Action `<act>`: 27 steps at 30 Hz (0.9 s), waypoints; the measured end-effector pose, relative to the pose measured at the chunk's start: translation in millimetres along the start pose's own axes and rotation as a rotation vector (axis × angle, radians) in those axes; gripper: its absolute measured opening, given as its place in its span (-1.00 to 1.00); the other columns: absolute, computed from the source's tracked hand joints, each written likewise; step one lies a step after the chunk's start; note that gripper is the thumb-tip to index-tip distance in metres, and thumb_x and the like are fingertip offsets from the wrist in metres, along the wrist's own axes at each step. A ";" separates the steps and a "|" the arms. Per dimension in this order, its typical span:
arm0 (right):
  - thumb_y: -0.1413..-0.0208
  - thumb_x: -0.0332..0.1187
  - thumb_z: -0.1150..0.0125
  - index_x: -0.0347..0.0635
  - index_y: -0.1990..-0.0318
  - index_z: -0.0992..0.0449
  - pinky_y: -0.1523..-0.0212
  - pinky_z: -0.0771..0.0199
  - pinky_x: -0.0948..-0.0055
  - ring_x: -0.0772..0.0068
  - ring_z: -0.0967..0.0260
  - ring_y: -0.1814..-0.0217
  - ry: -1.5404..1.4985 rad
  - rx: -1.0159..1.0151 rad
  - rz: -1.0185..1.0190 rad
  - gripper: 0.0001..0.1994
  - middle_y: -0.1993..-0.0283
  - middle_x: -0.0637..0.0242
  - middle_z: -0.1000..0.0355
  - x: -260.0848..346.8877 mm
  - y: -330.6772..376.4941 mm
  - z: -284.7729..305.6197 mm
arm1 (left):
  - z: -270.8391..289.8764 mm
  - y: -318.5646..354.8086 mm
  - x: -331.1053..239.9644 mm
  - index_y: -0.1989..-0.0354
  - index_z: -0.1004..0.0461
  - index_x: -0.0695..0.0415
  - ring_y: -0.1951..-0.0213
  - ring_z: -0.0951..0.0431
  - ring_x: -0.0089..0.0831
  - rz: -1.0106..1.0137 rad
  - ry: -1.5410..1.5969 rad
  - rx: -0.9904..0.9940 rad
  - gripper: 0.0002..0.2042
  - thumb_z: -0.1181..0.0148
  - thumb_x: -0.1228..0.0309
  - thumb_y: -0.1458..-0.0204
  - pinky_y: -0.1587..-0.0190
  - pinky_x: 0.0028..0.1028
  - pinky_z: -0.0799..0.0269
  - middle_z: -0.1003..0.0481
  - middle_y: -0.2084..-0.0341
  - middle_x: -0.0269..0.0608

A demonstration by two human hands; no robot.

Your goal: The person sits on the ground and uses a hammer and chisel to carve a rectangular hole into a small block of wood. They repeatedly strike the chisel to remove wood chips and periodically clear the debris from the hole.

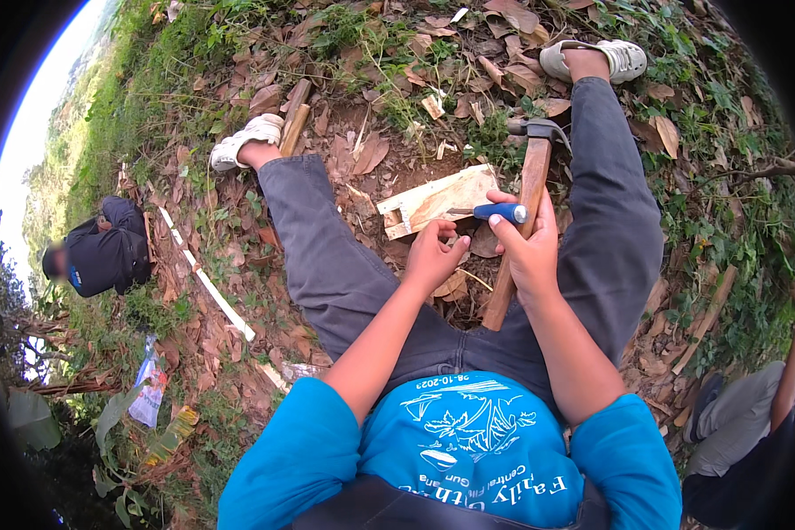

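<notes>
A claw hammer (530, 181) with a wooden handle stands tilted between my legs, its metal head away from me. My right hand (532, 252) is closed around its handle, and the same hand also holds a blue-handled chisel (499, 212). The chisel's thin metal blade points left over a pale wooden block (446, 199), which lies on the ground with a notch at its near left end. Close to the block's near edge is my left hand (435, 258), fingers curled in and thumb near the index finger. Whatever may be between those fingers is hidden.
My outstretched legs (327, 234) flank the block. Wood chips (433, 108) and dry leaves cover the soil. Short wood pieces (296, 124) lie by my left foot. At left are a long pale strip (208, 278) and a seated person (106, 247); another person (742, 415) sits at right.
</notes>
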State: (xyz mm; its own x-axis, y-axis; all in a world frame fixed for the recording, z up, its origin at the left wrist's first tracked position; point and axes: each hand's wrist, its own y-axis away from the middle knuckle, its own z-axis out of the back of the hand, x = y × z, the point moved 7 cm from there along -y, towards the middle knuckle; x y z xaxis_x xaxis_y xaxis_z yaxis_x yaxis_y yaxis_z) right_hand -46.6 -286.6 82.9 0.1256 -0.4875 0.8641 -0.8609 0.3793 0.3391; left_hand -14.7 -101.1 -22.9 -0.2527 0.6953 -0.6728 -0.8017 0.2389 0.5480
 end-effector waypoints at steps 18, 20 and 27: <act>-0.16 -0.40 -0.42 -0.14 -0.38 -0.24 0.42 -0.43 0.72 0.71 -0.44 0.18 0.312 0.049 -0.046 -0.34 0.00 0.36 -0.52 -40.1 -4.6 -20.1 | 52.1 17.9 -74.8 0.35 -0.56 0.09 0.37 -0.56 -0.17 -0.761 -0.217 -0.509 -0.79 -0.38 0.56 0.20 0.30 -0.21 -0.48 -0.41 0.45 -0.25; -0.17 -0.42 -0.40 -0.15 -0.41 -0.21 0.42 -0.42 0.71 0.72 -0.42 0.19 0.356 0.053 -0.032 -0.32 0.00 0.34 -0.52 -39.6 -5.0 -21.2 | 41.7 8.6 -66.6 0.32 -0.54 0.08 0.34 -0.59 -0.12 -0.727 -0.152 -0.465 -0.79 -0.38 0.55 0.18 0.26 -0.18 -0.50 -0.50 0.45 -0.20; -0.20 -0.53 -0.26 -0.16 -0.50 -0.09 0.41 -0.41 0.72 0.73 -0.41 0.15 0.452 0.088 0.032 -0.27 -0.19 0.22 -0.49 -25.9 -13.1 -39.3 | 35.1 -25.0 -65.7 0.38 -0.48 0.09 0.32 -0.63 -0.08 -0.579 -0.027 -0.318 -0.77 -0.40 0.34 0.16 0.26 -0.14 -0.53 -0.57 0.46 -0.13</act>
State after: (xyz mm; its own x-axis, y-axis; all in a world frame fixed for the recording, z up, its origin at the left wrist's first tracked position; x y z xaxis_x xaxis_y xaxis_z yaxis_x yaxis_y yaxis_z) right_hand -19.2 -248.0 70.7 0.2840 -0.0777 0.9557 -0.9040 0.3106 0.2939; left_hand 40.9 -128.9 25.1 0.2775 0.5326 -0.7996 -0.9259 0.3703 -0.0746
